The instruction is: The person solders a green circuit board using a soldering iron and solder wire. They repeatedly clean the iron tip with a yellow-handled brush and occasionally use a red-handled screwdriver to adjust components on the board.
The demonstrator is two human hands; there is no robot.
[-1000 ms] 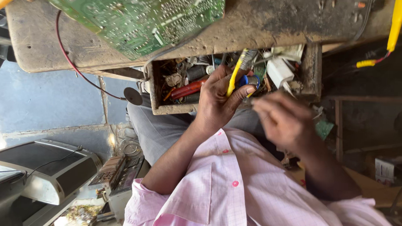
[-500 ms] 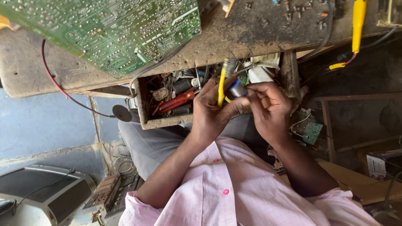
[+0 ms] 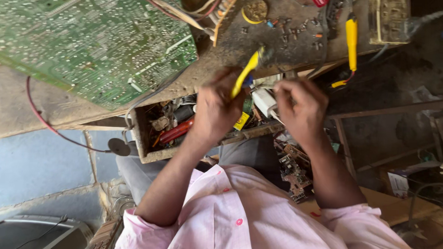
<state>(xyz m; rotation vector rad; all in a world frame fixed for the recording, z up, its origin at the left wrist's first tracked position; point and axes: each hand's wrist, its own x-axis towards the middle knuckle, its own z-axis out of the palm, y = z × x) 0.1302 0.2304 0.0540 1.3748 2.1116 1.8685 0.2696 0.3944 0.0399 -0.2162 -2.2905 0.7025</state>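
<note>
Left hand point(image 3: 214, 107): fingers pressed together around the yellow-handled tool point(image 3: 246, 74); seen from the back, so the fingertips are hidden.
Yellow-handled tool: rises from the left fist toward the desk point(image 3: 30, 108) edge; its working end is lost against the dark, dirty surface.
Right hand point(image 3: 300, 110): just beside the left, apart from it; fingers curled inward; whether they pinch anything cannot be told, as the hand covers it.
Open drawer point(image 3: 147, 146): under the desk, below both hands; holds a red-handled tool point(image 3: 174, 131) and a white part point(image 3: 265, 100) among clutter hard to make out.
Green circuit board point(image 3: 87, 36): lies on the desk, cut off by the top and left edges.
Second yellow tool point(image 3: 351, 38): on the desk, well apart from both hands.
</note>
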